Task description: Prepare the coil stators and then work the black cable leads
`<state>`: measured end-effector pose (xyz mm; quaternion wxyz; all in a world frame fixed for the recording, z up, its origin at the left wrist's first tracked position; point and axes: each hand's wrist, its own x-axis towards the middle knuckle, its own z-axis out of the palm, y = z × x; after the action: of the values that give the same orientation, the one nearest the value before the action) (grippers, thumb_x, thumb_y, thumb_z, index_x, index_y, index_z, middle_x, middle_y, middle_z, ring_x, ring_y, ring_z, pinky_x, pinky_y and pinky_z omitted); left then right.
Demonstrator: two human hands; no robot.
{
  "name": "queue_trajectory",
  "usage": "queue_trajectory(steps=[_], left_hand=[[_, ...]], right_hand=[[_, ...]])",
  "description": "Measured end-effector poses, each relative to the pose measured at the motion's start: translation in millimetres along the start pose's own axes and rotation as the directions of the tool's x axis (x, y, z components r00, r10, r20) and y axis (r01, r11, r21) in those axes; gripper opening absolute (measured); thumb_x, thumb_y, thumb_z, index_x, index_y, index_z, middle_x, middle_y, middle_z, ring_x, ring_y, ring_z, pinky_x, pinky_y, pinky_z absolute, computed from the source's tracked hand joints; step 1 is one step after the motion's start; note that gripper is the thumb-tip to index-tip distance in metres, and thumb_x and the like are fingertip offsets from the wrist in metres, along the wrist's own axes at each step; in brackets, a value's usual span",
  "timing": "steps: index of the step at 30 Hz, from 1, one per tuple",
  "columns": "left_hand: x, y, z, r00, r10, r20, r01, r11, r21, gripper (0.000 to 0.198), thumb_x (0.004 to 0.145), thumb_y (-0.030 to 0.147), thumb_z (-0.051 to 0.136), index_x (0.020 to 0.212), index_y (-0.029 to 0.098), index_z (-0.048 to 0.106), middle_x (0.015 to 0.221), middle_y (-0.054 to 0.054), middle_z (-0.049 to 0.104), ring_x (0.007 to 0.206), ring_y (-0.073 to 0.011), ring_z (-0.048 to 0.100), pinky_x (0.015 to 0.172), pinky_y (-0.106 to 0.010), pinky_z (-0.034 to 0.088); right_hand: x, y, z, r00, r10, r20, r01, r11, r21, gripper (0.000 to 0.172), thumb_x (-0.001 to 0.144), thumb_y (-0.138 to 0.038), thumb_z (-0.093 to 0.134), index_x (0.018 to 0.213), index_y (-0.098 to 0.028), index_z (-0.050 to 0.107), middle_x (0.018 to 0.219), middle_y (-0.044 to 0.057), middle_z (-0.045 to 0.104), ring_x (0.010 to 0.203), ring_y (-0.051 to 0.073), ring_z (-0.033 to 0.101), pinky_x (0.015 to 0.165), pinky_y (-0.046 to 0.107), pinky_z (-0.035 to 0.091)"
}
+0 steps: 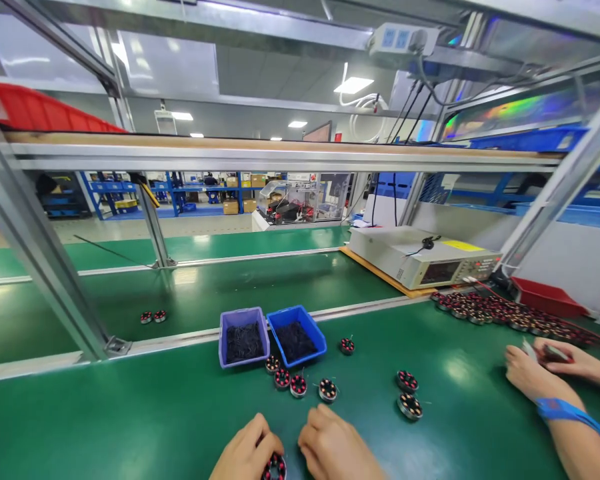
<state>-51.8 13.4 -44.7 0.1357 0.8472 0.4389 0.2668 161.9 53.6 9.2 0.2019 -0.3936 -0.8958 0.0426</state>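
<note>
My left hand (247, 450) sits at the bottom edge with its fingers curled around a small round wound coil part (275, 469), red and black. My right hand (333, 447) lies just to its right with fingers curled; what they hold, if anything, is hidden. Just beyond my hands, several more coil parts (299, 385) lie in a row on the green mat (130, 413). Two others (409, 393) rest further right. A purple bin (243, 335) and a blue bin (297, 335), both holding dark small pieces, stand behind the row.
A co-worker's hands (540, 367), one with a blue wrist strap, work at the right beside a pile of coil parts (500, 312). A beige test instrument (423, 259) stands behind. An aluminium frame post (35, 253) rises at left; two coils (153, 317) lie on the conveyor.
</note>
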Motion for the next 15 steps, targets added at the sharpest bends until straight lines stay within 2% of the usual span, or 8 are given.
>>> queue_trajectory(steps=[2,5,11,15], left_hand=[[1.9,1.9,-4.4,0.998,-0.004,0.060,0.004,1.000,-0.006,0.032,0.091,0.053,0.066,0.102,0.024,0.062,0.095,-0.002,0.060,0.083,-0.0185,0.064,0.077,-0.023,0.054],[4.9,4.5,-9.7,0.994,-0.052,0.101,0.054,0.998,-0.017,0.034,0.086,0.051,0.071,0.103,0.022,0.063,0.096,-0.003,0.059,0.087,-0.0210,0.064,0.080,-0.027,0.054],[2.9,8.2,-3.9,0.995,-0.055,0.079,0.061,0.995,-0.077,0.047,0.090,0.067,0.057,0.105,0.023,0.063,0.094,-0.004,0.055,0.085,-0.0212,0.061,0.079,-0.028,0.052],[1.8,8.6,0.3,0.991,-0.088,0.097,0.098,0.990,-0.102,0.050,0.088,0.072,0.054,0.105,0.026,0.064,0.091,-0.002,0.050,0.080,-0.0201,0.058,0.074,-0.028,0.050]], right_hand=[[-14.2,-10.2,11.8,1.000,-0.023,0.005,0.023,1.000,0.019,0.024,0.071,0.001,0.062,0.067,-0.023,0.063,0.067,-0.001,0.065,0.065,0.017,0.062,0.060,0.023,0.045],[-19.0,-15.6,18.6,0.999,-0.023,-0.022,0.026,0.992,0.127,0.025,0.077,0.002,0.059,0.076,-0.023,0.064,0.070,-0.002,0.065,0.065,0.015,0.062,0.061,0.022,0.046],[-17.1,-5.4,8.4,0.992,0.058,-0.108,-0.027,0.963,0.269,0.021,0.088,-0.006,0.055,0.081,-0.024,0.063,0.068,-0.002,0.062,0.064,0.016,0.063,0.057,0.021,0.046],[-24.9,-3.2,4.6,0.982,0.103,-0.159,-0.048,0.948,0.315,0.021,0.095,-0.010,0.051,0.085,-0.025,0.061,0.076,-0.001,0.066,0.069,0.017,0.065,0.062,0.023,0.050]])
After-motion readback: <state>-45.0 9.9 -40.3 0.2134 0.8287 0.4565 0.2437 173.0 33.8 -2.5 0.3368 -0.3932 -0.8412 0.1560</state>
